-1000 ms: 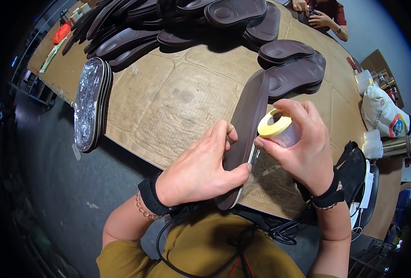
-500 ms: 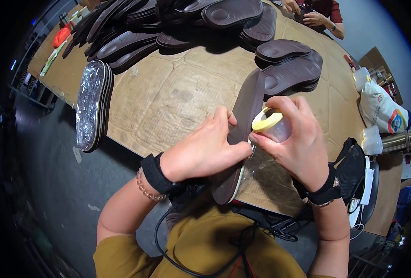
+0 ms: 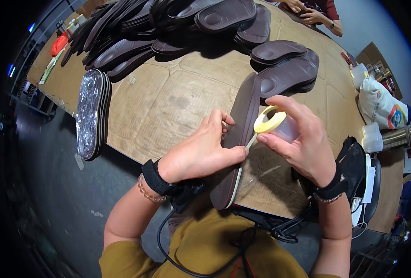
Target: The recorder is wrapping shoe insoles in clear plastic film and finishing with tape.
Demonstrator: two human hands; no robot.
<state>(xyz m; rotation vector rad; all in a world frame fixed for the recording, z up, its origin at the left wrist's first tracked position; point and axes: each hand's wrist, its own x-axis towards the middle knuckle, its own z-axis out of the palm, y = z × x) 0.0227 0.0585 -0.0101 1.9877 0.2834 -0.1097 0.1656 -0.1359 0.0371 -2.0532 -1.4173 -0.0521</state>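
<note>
A bundle of dark brown shoe soles [image 3: 244, 99] stands on edge near the table's front, running away from me, with a pale strip along its lower right side. My left hand [image 3: 203, 146] grips the bundle, fingers over the left side and thumb pressed on the right edge. In my right hand [image 3: 307, 139] is a roll of clear tape [image 3: 270, 121] with a yellow rim, held between thumb and fingers beside the bundle. A short narrow strip spans from the roll to my left thumb.
Many brown soles [image 3: 224, 16] are heaped at the back, with a smaller pile [image 3: 289, 72] at back right. A plastic-wrapped sole bundle [image 3: 88, 118] stands at the left edge. More tape rolls [image 3: 372, 139] and a white bag [image 3: 382, 104] lie right. A co-worker's hands [image 3: 312, 17] work at the far side.
My right hand has drawn slightly right with the tape roll, and the strip to my left thumb shows more plainly. The left hand keeps its grip on the soles. The whole view has shifted a little.
</note>
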